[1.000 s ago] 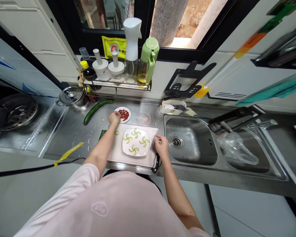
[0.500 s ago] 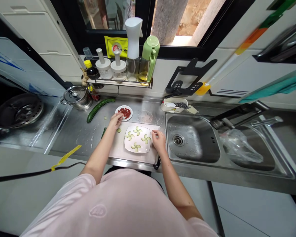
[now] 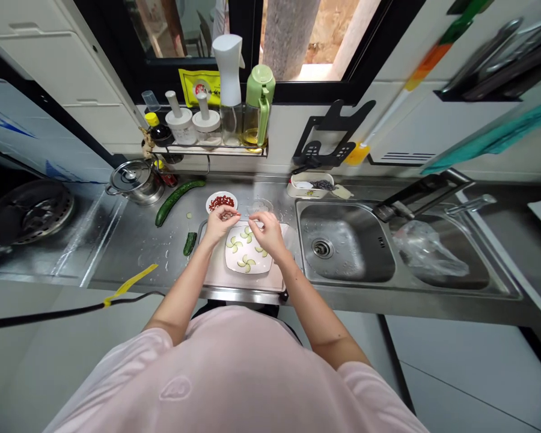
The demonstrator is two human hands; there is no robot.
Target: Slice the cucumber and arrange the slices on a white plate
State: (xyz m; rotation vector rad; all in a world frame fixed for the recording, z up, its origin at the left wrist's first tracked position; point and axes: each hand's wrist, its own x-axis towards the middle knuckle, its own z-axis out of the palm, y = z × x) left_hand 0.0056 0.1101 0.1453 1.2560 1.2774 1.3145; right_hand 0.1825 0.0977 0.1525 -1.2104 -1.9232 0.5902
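Note:
A white square plate (image 3: 234,262) lies on the pale cutting board (image 3: 214,273), bearing several pinwheels of thin cucumber slices (image 3: 246,263). Over its far left edge is my left hand (image 3: 220,226), fingers pinched on something too small to make out. My right hand (image 3: 268,233) hovers above the plate's far right part, thumb and fingers pressed together; whatever they hold cannot be told. The two sets of fingertips are close but apart. Just beyond my left hand stands a small round dish (image 3: 208,205) of chopped red pieces (image 3: 222,200), partly covered by that hand.
A long cucumber (image 3: 175,201) and a cut cucumber piece (image 3: 190,243) lie to the left, near a lidded steel pot (image 3: 136,180). The sink (image 3: 349,246) is on the right. A rack (image 3: 211,151) of bottles and jars hangs at the back.
My left hand has left the dish of red pieces and moved right, over the plate. My right hand has moved up and left to meet it. The view has shifted slightly.

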